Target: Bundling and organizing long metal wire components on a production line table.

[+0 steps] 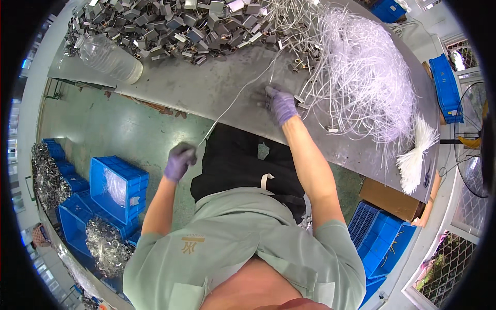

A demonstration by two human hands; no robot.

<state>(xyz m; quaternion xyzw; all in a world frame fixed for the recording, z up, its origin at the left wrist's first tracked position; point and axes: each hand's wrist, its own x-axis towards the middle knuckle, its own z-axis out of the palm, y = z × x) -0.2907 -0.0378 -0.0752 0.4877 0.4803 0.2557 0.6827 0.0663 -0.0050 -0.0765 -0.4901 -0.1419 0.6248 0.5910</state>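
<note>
My left hand [179, 160], in a purple glove, hangs off the table's front edge with its fingers closed around the end of a thin white wire [235, 95]. That wire runs up across the grey table [206, 88] to my right hand [280, 105]. The right hand, also gloved in purple, rests on the tabletop at the edge of a big tangle of white wires [361, 77], pinching the same wire. A heap of small metal parts [170, 26] lies along the far side of the table.
A clear plastic bottle [109, 58] lies on the table's left end. A bundle of white ties [416, 155] sits at the right end. Blue crates [116, 188] stand on the green floor at my left, some with metal parts; more blue crates [380, 240] and a cardboard box [390, 199] sit at right.
</note>
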